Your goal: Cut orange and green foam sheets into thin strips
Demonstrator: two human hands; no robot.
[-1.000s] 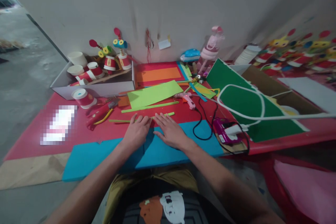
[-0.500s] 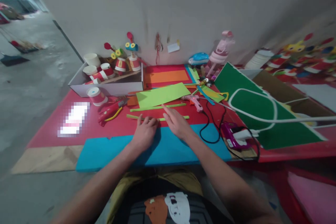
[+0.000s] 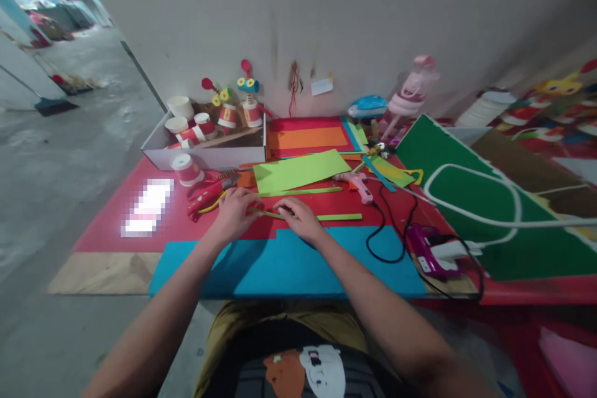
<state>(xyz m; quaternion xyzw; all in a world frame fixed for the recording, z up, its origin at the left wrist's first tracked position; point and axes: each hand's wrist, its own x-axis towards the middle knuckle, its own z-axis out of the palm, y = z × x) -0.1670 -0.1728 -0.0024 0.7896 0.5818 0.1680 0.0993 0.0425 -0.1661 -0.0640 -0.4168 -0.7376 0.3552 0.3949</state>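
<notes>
My left hand (image 3: 234, 212) pinches the left end of a narrow light-green paper strip (image 3: 340, 217) lying low over the red table top. My right hand (image 3: 301, 222), fingers curled, grips the same strip near its middle, and the strip's right part sticks out beyond it. Behind it lies a second green strip (image 3: 308, 191), in front of a wide light-green paper sheet (image 3: 298, 171). Under my wrists is a blue sheet (image 3: 252, 270) along the front edge. Red-handled pliers (image 3: 208, 194) rest just left of my left hand.
A pink glue gun (image 3: 358, 185) with a black cord lies right of the sheet. Further right are a purple power block (image 3: 426, 252) and a green board (image 3: 466, 199) with a white cable. A white box (image 3: 209, 157) holds paper cups and cup figures. A pink bottle (image 3: 413, 93) stands behind.
My left hand has moved left to the strip's end and closed on it. My right hand's outstretched fingers have curled onto the strip. The whole view has shifted slightly.
</notes>
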